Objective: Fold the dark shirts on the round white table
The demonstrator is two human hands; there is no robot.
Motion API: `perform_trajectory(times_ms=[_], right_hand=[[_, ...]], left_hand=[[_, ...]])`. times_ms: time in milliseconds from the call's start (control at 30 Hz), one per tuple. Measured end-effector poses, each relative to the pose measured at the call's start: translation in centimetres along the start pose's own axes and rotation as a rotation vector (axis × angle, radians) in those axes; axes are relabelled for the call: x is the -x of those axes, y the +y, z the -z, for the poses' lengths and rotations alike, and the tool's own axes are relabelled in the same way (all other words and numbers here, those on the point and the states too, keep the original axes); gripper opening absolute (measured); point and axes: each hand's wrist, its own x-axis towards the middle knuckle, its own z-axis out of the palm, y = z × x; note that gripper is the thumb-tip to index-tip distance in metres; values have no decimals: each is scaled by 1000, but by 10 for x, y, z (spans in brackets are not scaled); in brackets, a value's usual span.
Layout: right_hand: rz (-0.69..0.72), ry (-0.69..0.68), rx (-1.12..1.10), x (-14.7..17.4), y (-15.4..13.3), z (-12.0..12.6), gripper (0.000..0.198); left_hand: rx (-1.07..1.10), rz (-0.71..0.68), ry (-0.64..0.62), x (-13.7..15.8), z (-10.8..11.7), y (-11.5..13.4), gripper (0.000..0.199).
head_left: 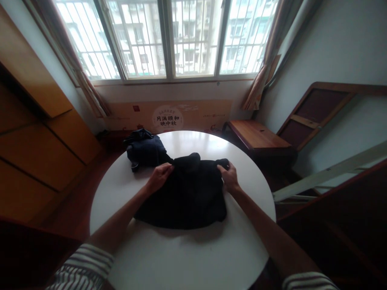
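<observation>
A black garment (190,197) lies spread over the middle of the round white table (187,262), its far edge bunched up. My left hand (159,177) pinches its upper left edge, fingers closed on the cloth. At the upper right edge my right hand (229,176) grips another fold of the same cloth between thumb and fingers. What kind of garment it is cannot be made out, as the dark fabric hides its seams. Just beyond my left hand sits a pile of folded dark clothes (145,151), navy and black.
Beyond the table, a long printed box (196,114) stands below the barred window (193,38). A wooden chair (260,135) is at the back right, with a pale metal rail (332,173) nearer. Wooden cabinets (36,145) line the left side.
</observation>
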Motion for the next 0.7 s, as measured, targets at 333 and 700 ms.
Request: perform_trajectory(times_ms=[333, 700], right_hand=[[31, 292, -81, -19, -3, 9, 37], [221, -39, 320, 4, -17, 3, 69]], left_hand=[[-104, 152, 956, -15, 65, -20, 38], [-858, 283, -7, 0, 14, 4, 79]])
